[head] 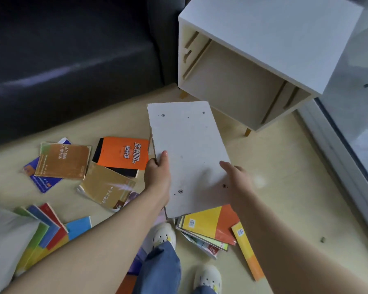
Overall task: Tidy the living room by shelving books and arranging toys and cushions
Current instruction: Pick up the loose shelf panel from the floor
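Hands nearest me: left hand (158, 168) and right hand (236, 177) grasp white board (189, 143) by side edges, mid-frame. Books (123, 153) strewn on floor (285, 177), lower left. Judging shelf-fitting step: next slide board level into cabinet (263, 28), upper right.

One camera, worn on the head, looks forward and steeply down. The cabinet (263, 35) stands ahead, upper right; the floor (285, 198) before it lies close below.
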{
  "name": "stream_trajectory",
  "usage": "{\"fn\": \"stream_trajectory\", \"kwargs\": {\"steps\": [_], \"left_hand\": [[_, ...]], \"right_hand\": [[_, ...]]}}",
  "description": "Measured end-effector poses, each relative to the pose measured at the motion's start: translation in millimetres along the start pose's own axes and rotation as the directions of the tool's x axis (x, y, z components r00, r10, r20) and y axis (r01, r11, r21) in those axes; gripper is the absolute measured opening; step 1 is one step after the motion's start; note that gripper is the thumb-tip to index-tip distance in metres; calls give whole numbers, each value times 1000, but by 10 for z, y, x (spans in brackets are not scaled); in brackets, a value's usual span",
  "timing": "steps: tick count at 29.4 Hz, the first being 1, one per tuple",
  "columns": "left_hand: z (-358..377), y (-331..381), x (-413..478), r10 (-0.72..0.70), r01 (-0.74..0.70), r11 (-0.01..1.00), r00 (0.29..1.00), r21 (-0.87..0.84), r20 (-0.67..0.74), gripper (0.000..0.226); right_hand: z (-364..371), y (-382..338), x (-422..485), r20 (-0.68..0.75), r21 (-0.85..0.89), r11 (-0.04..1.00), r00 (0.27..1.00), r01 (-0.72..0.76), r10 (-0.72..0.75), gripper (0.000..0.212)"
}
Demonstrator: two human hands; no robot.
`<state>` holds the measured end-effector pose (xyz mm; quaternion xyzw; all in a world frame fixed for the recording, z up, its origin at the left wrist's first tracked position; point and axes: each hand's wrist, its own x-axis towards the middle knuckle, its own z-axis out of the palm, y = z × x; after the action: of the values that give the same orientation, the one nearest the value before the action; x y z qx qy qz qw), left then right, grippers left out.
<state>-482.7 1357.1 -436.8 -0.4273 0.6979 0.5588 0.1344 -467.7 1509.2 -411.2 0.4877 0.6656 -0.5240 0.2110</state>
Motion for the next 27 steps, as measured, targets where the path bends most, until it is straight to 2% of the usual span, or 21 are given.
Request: {"fn": "stream_trajectory", "kwargs": {"steps": [2,3,4,5,7,8,9,10,12,14,16,20,23,27], "left_hand": [[83,6,70,-5,6,1000,999,28,-51,39],[124,-20,116,-8,10,1000,997,22,-75,39],[105,-34,123,-14,15,1000,995,3,-95,37],[205,-68,188,-27,24,999,994,-30,-110,36],[314,-95,236,-52,41,995,991,-93,-124,31],[345,-94,222,-71,55,989,991,-138,-112,30],[443,-103,256,-75,61,984,994,-167,-84,28],[477,-105,240,-90,79,977,995,-196,-50,27],[659,-170,360,-86,91,972,996,-215,30,25],[758,-179,456,-77,98,960,993,-263,91,19],[897,-231,595,-90,130,945,986,-301,142,18],[1042,-342,784,-135,257,857,949,-447,286,11],[1088,-488,974,-167,331,812,921,-480,353,8],[1015,-780,1133,-223,395,812,890,-430,397,7]], "right_hand": [[58,62,127,-163,-9,996,983,-91,88,75],[79,81,111,-245,41,987,956,-157,162,80],[117,143,34,-264,118,963,928,-241,265,76],[144,185,38,-199,228,913,902,-338,383,65],[343,240,-74,135,453,732,850,-509,509,35],[460,232,-156,260,510,650,821,-564,508,31],[575,218,-116,308,560,600,816,-572,490,34],[654,205,-85,281,603,594,838,-533,468,38],[719,166,167,80,633,673,898,-381,433,42],[661,128,340,-190,515,840,933,-171,306,38],[625,198,605,-332,391,920,937,31,110,34],[571,299,1092,-315,239,959,946,153,-72,33],[626,427,1448,-263,203,967,960,152,-95,36],[741,676,1653,-223,146,984,972,105,-70,36]]}}
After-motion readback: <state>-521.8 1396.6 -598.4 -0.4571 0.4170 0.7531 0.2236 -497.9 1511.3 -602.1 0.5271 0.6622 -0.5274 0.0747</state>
